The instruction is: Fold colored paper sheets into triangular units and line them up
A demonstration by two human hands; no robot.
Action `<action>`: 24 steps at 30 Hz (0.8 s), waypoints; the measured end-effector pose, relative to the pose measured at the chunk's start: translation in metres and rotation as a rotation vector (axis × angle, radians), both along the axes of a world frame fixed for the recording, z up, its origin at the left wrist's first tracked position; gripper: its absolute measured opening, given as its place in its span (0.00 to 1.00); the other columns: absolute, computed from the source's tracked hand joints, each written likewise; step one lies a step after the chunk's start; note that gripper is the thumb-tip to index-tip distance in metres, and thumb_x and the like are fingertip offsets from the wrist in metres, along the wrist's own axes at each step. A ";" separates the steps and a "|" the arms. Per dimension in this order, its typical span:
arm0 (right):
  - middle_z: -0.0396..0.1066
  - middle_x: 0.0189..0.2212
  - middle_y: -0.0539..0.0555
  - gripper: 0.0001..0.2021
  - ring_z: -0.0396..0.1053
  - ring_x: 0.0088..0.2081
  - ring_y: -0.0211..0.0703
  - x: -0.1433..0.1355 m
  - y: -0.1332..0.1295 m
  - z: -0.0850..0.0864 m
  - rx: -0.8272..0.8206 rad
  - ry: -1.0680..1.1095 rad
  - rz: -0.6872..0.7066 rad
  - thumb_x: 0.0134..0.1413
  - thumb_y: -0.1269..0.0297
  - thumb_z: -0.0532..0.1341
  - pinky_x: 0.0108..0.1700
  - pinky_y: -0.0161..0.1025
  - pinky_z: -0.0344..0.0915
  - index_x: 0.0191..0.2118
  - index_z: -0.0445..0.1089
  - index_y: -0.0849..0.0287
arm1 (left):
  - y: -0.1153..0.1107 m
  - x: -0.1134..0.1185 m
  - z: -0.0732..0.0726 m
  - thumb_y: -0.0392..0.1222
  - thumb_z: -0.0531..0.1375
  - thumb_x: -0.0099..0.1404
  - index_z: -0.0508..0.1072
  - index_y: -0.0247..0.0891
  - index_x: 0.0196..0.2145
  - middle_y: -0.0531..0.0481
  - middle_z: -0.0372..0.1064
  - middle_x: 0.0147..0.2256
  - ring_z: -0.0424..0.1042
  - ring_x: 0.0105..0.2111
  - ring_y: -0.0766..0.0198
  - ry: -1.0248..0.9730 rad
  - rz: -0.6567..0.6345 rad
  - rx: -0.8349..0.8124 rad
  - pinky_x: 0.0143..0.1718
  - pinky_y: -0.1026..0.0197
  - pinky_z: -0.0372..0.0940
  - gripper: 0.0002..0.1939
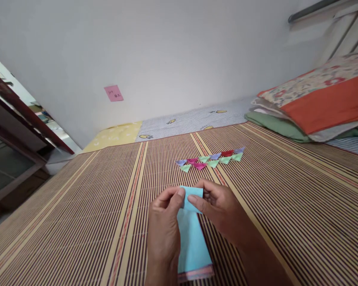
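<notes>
A small light-blue piece of paper (193, 204) is held up between both hands. My left hand (167, 218) pinches its left edge, thumb on the front. My right hand (219, 206) grips its right side, with the thumb lying across the front and the other fingers behind. Below the hands, a stack of blue paper (193, 242) lies on the striped mat, with pink sheets showing at its near edge. Beyond the hands, several small folded paper triangles (213, 163) in green, purple, pink and red lie in two rows.
The striped mat (86, 214) covers the bed, with checked cloth (185, 121) and yellow cloth (116, 135) along the wall. Folded bedding (325, 103) is piled at the right. A pink note (113, 93) is on the wall. A doorway stands at the left.
</notes>
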State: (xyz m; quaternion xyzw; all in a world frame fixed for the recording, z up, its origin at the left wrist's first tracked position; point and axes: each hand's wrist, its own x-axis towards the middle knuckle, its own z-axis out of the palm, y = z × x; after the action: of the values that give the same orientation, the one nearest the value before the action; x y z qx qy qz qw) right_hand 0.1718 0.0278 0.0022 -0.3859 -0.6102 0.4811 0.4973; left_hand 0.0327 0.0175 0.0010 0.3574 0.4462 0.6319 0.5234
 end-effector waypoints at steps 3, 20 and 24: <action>0.56 0.22 0.43 0.11 0.55 0.24 0.34 0.000 -0.002 0.004 0.016 -0.014 0.012 0.62 0.61 0.62 0.24 0.32 0.52 0.29 0.66 0.58 | 0.001 -0.003 -0.001 0.45 0.71 0.59 0.80 0.37 0.30 0.53 0.72 0.27 0.68 0.27 0.67 -0.023 -0.033 -0.017 0.30 0.66 0.63 0.09; 0.73 0.22 0.49 0.13 0.70 0.25 0.38 -0.007 -0.005 0.000 0.074 -0.174 -0.012 0.62 0.62 0.62 0.28 0.35 0.62 0.26 0.71 0.59 | 0.000 0.000 0.004 0.46 0.74 0.56 0.76 0.36 0.26 0.57 0.66 0.21 0.64 0.22 0.70 -0.187 0.023 0.042 0.27 0.67 0.64 0.14; 0.74 0.25 0.49 0.11 0.72 0.27 0.38 -0.004 -0.004 0.003 0.017 -0.027 0.071 0.62 0.63 0.62 0.31 0.35 0.67 0.28 0.71 0.59 | 0.002 0.001 0.006 0.47 0.75 0.55 0.74 0.36 0.25 0.57 0.67 0.21 0.65 0.22 0.70 -0.248 0.093 0.076 0.28 0.67 0.65 0.16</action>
State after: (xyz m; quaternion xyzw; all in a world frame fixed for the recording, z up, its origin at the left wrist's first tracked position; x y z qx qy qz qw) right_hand 0.1682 0.0240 0.0050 -0.3661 -0.6342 0.4881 0.4749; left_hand 0.0339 0.0190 0.0072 0.2752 0.3698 0.7112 0.5308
